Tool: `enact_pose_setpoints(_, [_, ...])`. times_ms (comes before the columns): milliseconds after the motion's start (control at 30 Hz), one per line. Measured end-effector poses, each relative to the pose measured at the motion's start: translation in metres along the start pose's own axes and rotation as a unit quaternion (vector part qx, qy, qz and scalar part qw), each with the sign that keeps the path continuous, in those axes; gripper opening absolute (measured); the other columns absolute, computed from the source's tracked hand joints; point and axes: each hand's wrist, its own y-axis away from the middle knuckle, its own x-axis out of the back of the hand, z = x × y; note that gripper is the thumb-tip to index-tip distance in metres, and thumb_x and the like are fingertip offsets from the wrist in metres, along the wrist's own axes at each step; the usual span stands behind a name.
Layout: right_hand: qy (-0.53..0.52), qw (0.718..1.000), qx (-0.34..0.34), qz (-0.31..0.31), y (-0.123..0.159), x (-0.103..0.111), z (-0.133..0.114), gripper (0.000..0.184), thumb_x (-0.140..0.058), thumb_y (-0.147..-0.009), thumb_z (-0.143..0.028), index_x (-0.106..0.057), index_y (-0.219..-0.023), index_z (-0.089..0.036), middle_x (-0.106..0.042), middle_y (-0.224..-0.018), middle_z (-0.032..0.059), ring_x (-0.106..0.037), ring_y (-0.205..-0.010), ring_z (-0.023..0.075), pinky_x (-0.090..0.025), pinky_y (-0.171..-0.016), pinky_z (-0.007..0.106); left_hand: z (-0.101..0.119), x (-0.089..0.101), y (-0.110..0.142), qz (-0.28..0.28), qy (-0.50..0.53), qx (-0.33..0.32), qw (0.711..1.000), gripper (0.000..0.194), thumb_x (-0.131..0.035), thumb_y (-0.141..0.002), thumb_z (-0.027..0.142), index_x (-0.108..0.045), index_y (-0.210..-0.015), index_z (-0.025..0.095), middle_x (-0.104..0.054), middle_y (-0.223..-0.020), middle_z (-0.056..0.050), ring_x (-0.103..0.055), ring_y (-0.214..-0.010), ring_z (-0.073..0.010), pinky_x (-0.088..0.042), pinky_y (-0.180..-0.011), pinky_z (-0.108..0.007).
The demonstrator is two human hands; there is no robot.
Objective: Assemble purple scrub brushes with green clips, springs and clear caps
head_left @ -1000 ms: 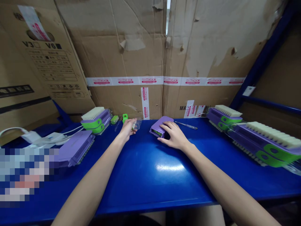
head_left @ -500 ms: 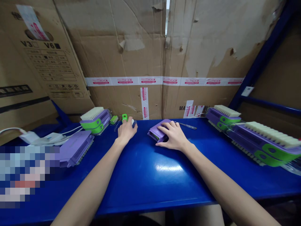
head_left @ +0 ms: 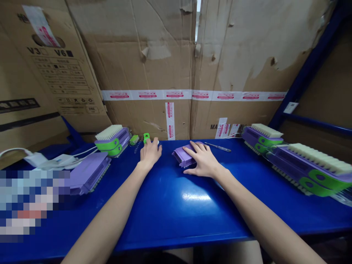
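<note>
So the right hand (head_left: 203,159) is on a purple shell (head_left: 183,157) that's lying toward the back edge of the surface (head_left: 170,209), roughly midway between its left and right sides. Grip there is pretty wide: fingers draped over the top, thumb stuck out by the near side. The shell's end facing left looks open.

Left hand (head_left: 150,156) is back there too, just left of the shell and apart from it, palm down. There's a bit of something pale by its fingers, but the hand blocks the view, so I honestly can't tell if that grip is holding anything. A green clip (head_left: 146,136) is right behind its fingers, with a dark coil (head_left: 137,147) and a little green block (head_left: 134,140) further left along the back edge.

There's a screwdriver (head_left: 222,148) lying just right of the shell. Purple-and-green brush units sit toward both the left side (head_left: 111,143) and right side (head_left: 310,170) of the surface.
</note>
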Motion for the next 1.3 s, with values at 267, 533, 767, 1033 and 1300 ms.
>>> enact_pose_setpoints(267, [-0.04, 0.999, -0.007, 0.004, 0.0, 0.012, 0.004, 0.077, -0.059, -0.068, -0.067, -0.049, -0.132, -0.026, -0.054, -0.127, 0.0109, -0.043, -0.112, 0.0323, -0.032, -0.093, 0.049, 0.003, 0.004, 0.001, 0.001, 0.001, -0.017, 1.0, 0.039, -0.022, -0.094, 0.034, -0.044, -0.123, 0.019, -0.05, -0.109, -0.018, -0.057, -0.097, -0.0304, -0.049, -0.071, -0.039])
enact_pose_setpoints(533, [-0.05, 0.999, -0.002, 0.0, 0.001, 0.008, 0.01, 0.072, -0.062, -0.073, -0.046, -0.041, -0.137, -0.02, -0.048, -0.131, 0.0148, -0.044, -0.117, 0.0321, -0.031, -0.1, 0.051, 0.0, 0.003, 0.0, 0.007, 0.008, -0.029, 1.0, 0.04, -0.022, -0.095, 0.033, -0.044, -0.125, 0.019, -0.05, -0.11, -0.018, -0.052, -0.104, -0.0307, -0.047, -0.074, -0.038])
enact_pose_setpoints(767, [-0.021, 0.997, 0.008, 0.069, 0.001, -0.004, 0.006, 0.081, -0.062, -0.07, -0.031, -0.031, -0.141, -0.009, -0.043, -0.12, 0.0201, -0.039, -0.111, 0.0331, -0.031, -0.099, 0.052, 0.001, 0.006, -0.003, 0.093, 0.005, -0.062, 0.994, 0.046, -0.019, -0.095, 0.033, -0.045, -0.13, 0.016, -0.053, -0.106, -0.017, -0.052, -0.102, -0.0297, -0.042, -0.084, -0.038])
enact_pose_setpoints(1033, [0.017, 0.998, -0.002, 0.057, 0.0, -0.006, 0.005, 0.084, -0.066, -0.068, -0.04, -0.031, -0.141, -0.017, -0.042, -0.129, 0.0198, -0.038, -0.116, 0.035, -0.03, -0.095, 0.05, 0.015, 0.01, 0.003, 0.096, 0.054, -0.132, 0.985, 0.044, -0.024, -0.095, 0.035, -0.047, -0.127, 0.017, -0.055, -0.106, -0.014, -0.052, -0.103, -0.0261, -0.04, -0.09, -0.036])
enact_pose_setpoints(1300, [-0.004, 0.999, -0.013, 0.052, 0.002, -0.005, 0.011, 0.085, -0.064, -0.068, -0.058, -0.035, -0.137, -0.019, -0.049, -0.126, 0.0182, -0.041, -0.116, 0.0351, -0.023, -0.099, 0.055, 0.026, 0.011, 0.01, 0.043, 0.095, -0.164, 0.981, 0.04, -0.031, -0.094, 0.036, -0.046, -0.127, 0.019, -0.057, -0.11, -0.012, -0.054, -0.105, -0.0234, -0.043, -0.088, -0.032])
